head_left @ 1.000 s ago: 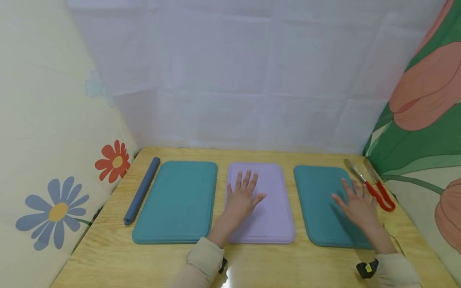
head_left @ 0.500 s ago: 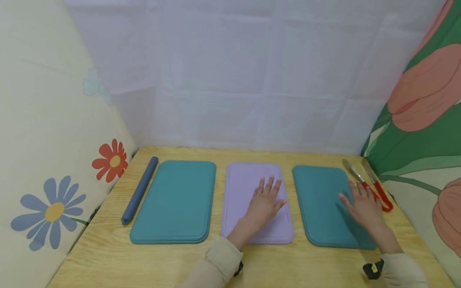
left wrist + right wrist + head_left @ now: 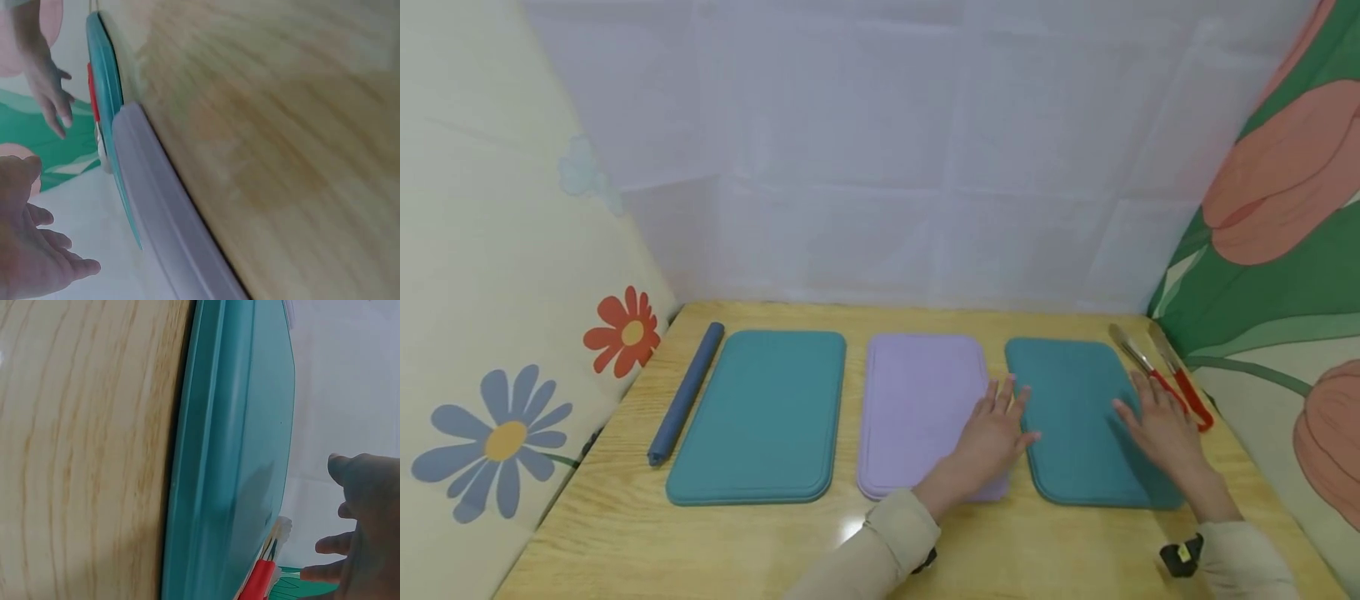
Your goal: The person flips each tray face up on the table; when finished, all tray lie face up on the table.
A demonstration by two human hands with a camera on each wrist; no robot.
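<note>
My left hand [image 3: 992,435], fingers spread and holding nothing, hovers over the right edge of the lilac cutting board [image 3: 917,408]. Its fingertips reach toward the right-hand teal cutting board [image 3: 1067,417]. Above that teal board's right side hangs my right hand [image 3: 1165,429], also spread and holding nothing. In both wrist views a gap shows between the hand and the board below. Just beyond the right hand lie tongs with red handles [image 3: 1195,400], partly hidden by its fingers. A second teal cutting board [image 3: 760,417] lies flat on the left.
A dark blue rod-like roll [image 3: 687,396] lies slanted along the left teal board. All of these rest on a wooden table [image 3: 760,542]. A white cloth [image 3: 850,150] hangs behind it, with flower-patterned cloths at both sides.
My left hand has moved right, from the middle of the lilac board to its right edge. The right hand has shifted slightly right. The boards keep their places while the view shifts slightly.
</note>
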